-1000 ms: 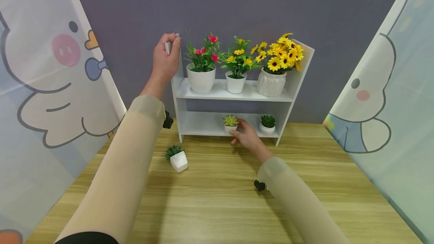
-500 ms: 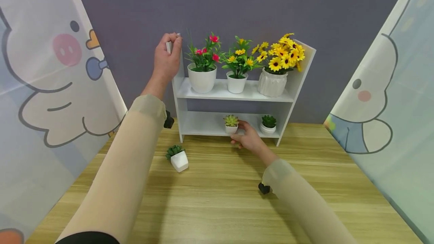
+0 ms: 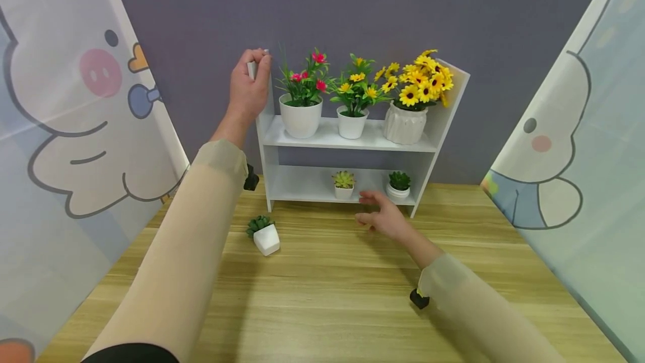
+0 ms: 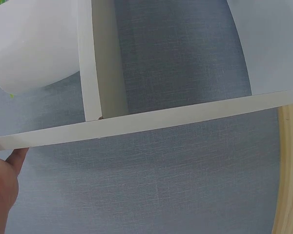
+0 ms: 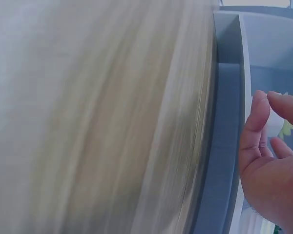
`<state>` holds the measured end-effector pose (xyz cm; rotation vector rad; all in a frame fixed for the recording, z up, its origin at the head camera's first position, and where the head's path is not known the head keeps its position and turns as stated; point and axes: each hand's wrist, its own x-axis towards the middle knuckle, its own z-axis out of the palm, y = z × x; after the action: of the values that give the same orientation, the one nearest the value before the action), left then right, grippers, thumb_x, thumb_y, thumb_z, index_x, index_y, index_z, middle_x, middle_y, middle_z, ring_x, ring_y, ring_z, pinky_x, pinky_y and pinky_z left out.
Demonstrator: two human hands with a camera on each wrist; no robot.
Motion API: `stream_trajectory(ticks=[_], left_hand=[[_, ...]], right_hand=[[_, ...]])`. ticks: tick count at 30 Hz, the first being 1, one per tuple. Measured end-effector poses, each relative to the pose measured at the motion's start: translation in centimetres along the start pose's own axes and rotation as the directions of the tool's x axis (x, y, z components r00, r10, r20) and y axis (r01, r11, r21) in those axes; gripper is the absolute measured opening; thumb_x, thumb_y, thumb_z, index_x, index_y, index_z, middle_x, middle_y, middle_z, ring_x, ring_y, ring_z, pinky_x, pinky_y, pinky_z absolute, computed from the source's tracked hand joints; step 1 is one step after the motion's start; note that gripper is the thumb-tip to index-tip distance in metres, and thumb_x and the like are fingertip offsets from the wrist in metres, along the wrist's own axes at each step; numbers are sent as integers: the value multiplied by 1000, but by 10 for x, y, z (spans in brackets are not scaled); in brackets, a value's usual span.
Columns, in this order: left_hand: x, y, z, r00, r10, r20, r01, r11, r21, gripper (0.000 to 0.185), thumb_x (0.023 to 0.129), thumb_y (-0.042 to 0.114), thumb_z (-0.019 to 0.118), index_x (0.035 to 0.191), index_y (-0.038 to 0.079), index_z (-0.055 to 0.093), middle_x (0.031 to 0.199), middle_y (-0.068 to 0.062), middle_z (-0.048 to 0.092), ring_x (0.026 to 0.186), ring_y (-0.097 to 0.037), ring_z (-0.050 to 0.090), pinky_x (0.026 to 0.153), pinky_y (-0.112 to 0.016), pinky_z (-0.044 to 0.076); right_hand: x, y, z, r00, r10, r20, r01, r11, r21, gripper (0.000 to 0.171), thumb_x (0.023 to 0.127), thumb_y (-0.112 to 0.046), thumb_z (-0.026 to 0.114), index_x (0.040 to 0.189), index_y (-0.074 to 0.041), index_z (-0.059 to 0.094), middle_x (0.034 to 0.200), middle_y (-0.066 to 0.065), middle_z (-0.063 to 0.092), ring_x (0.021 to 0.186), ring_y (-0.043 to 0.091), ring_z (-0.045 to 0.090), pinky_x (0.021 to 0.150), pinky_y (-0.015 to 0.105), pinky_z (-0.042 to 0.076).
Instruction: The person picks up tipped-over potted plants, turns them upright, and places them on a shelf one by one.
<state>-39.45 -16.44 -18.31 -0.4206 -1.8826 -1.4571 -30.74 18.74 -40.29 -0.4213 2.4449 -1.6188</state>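
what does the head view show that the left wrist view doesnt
Only the head view shows the right hand open above the wooden table, clear of the light green succulent and the dark succulent on the lower shelf, the tipped succulent pot on the table, and three flower pots above.

Only the left wrist view shows the grey fabric wall's weave close up.

Both show the left hand on the white shelf unit and the leftmost white pot.
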Motion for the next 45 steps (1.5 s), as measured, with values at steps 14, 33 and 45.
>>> stream_trajectory(ticks=[14, 33, 45], left_hand=[[-1, -2, -1, 1000, -9, 1, 9, 1000, 17, 16, 114, 31, 60, 102, 20, 58, 151, -10, 65, 155, -14, 51, 123, -35, 49], [1, -1, -1, 1000, 1, 8, -1, 999, 42, 18, 115, 32, 58, 104, 18, 58, 148, -9, 66, 154, -13, 51, 122, -34, 49], [1, 0, -2, 1000, 15, 13, -15, 999, 37, 18, 115, 31, 58, 104, 18, 57, 150, -11, 66, 156, -12, 49, 126, -32, 45]], right_hand=[[-25, 7, 12, 978, 20, 209, -18, 1000, -11, 61, 103, -7, 72, 157, 5, 45, 152, 31, 55, 96, 18, 71, 70, 32, 60], [-20, -15, 68, 940, -10, 342, 64, 987, -147, 46, 98, -16, 81, 136, 0, 61, 125, 14, 68, 89, 15, 64, 68, 27, 57], [-7, -35, 105, 938, -11, 348, 79, 980, -182, 44, 98, -22, 83, 133, -5, 63, 123, 7, 70, 103, 17, 69, 76, 28, 58]])
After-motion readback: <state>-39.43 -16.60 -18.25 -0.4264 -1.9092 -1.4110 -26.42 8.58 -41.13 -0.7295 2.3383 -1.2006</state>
